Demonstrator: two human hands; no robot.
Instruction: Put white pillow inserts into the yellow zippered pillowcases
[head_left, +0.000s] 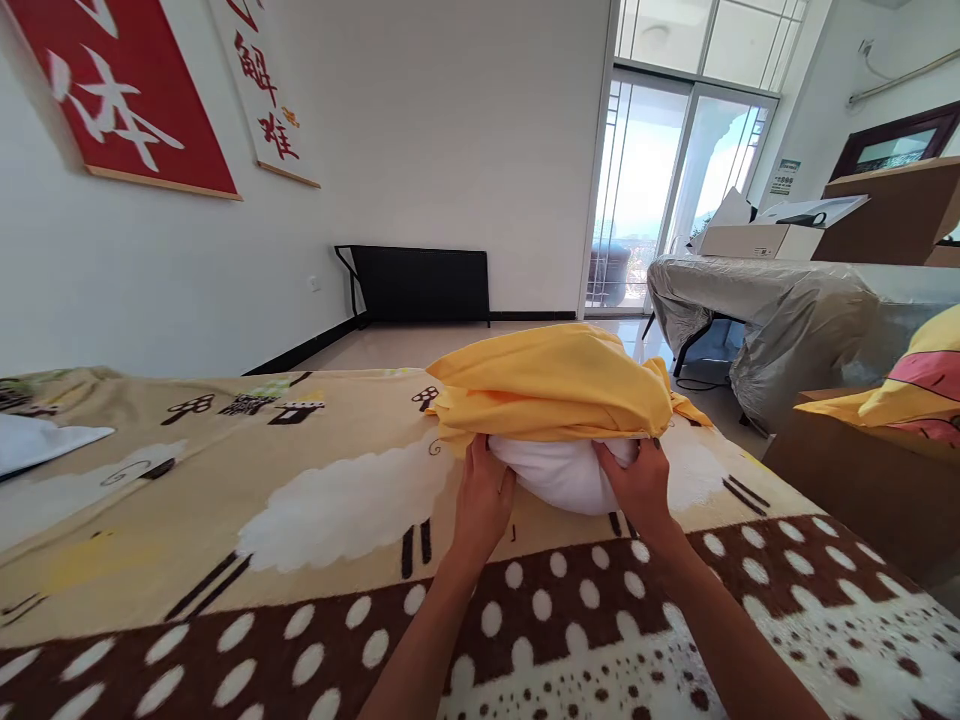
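Observation:
A white pillow [559, 475] lies on the patterned blanket [405, 600], its far part hidden inside a bunched yellow pillowcase [555, 380]. My left hand [484, 490] is closed on the left side of the pillowcase's near edge, touching the pillow too. On the right side of that edge, my right hand [637, 485] grips the cloth, with the thumb pointing inward over the white pillow. Some of the fingertips are hidden by the fabric. The white pillow bulges out between both hands, toward me.
To the right stands a cardboard box [847, 480] with a yellow and pink cloth item [922, 380] on it. Behind is a plastic-covered table [787, 310] bearing boxes. A folded black frame [420, 285] leans against the wall. White fabric [45, 440] lies far left.

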